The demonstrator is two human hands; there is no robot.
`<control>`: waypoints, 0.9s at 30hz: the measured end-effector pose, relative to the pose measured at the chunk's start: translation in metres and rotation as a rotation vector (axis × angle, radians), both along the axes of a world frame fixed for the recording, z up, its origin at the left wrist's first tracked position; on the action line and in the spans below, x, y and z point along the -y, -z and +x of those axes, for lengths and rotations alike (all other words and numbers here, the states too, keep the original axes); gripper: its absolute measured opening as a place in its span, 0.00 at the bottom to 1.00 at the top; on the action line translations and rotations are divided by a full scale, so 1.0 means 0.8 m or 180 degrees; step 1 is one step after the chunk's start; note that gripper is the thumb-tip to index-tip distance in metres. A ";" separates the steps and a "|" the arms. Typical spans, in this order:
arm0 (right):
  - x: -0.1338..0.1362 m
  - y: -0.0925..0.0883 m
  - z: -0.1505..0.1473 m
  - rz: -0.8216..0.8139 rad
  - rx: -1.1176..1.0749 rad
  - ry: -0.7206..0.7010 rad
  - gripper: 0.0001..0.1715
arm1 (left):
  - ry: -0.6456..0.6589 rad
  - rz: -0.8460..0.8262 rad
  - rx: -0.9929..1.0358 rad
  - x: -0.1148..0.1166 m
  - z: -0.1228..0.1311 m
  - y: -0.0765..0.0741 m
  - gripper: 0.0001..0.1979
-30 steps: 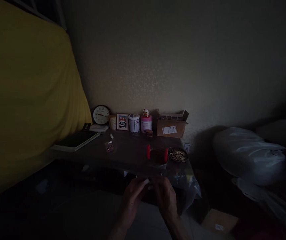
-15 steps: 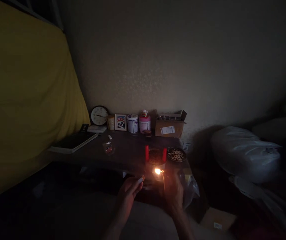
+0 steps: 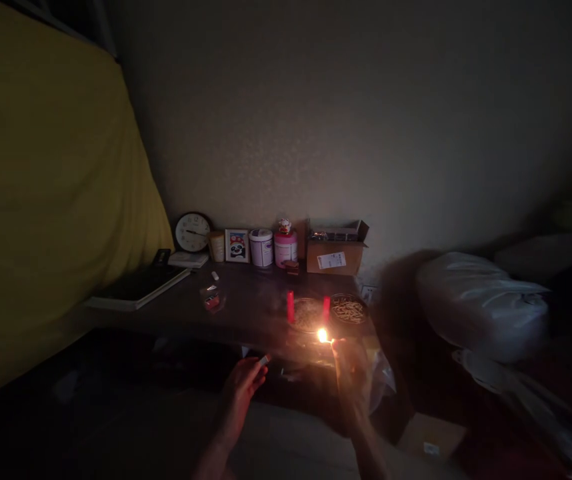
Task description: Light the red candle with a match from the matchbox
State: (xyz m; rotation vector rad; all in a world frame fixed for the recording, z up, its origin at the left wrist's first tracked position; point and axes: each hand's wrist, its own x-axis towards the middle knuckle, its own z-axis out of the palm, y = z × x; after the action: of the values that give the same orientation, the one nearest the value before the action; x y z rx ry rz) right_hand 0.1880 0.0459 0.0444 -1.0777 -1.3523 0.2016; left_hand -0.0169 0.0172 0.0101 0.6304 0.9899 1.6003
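The room is dark. My right hand [image 3: 350,368] pinches a burning match [image 3: 323,335], its flame just in front of two short red candles [image 3: 291,306] that stand beside a round bowl [image 3: 307,315] on the dark table [image 3: 246,310]. My left hand [image 3: 243,381] is lower and to the left, fingers closed on a small pale matchbox [image 3: 265,360]. A round dish of matchsticks [image 3: 349,310] sits right of the candles.
Along the wall stand a clock [image 3: 192,232], a small framed picture [image 3: 237,245], two jars [image 3: 261,247] and an open cardboard box [image 3: 335,249]. A book [image 3: 139,288] lies at the table's left. A yellow cloth [image 3: 51,200] hangs left; a white bag [image 3: 481,303] lies right.
A match has been struck and now burns. My right hand has carried it up toward the candles, while my left hand has dropped away to the left with the matchbox.
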 end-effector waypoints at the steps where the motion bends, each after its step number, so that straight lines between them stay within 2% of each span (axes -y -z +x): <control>1: 0.002 -0.002 -0.001 -0.0118 -0.0071 0.0011 0.11 | 0.0021 -0.0012 0.0013 0.001 -0.001 0.001 0.16; 4: 0.006 -0.010 -0.006 -0.0554 -0.0300 0.0032 0.13 | 0.0081 -0.0110 0.0025 0.003 -0.002 0.001 0.17; 6: 0.007 -0.013 -0.007 -0.0646 -0.0356 -0.0006 0.15 | 0.0100 -0.0196 0.0015 0.004 -0.003 0.000 0.18; 13: 0.005 -0.018 -0.006 -0.0605 -0.0387 -0.0159 0.14 | 0.0135 -0.0247 0.0070 0.007 -0.003 -0.002 0.19; 21: 0.001 -0.027 -0.009 -0.0392 -0.0119 -0.0244 0.13 | 0.0210 -0.0245 0.0165 0.002 -0.007 0.016 0.16; 27: -0.012 -0.027 -0.011 -0.0272 0.0153 -0.0215 0.11 | 0.0216 -0.0277 0.0128 0.000 -0.007 0.016 0.15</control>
State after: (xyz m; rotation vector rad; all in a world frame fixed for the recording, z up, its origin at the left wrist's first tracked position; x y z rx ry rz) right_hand 0.1792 0.0554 0.0664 -1.1147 -1.4352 0.2870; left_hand -0.0224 0.0170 -0.0025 0.5644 0.9927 1.4968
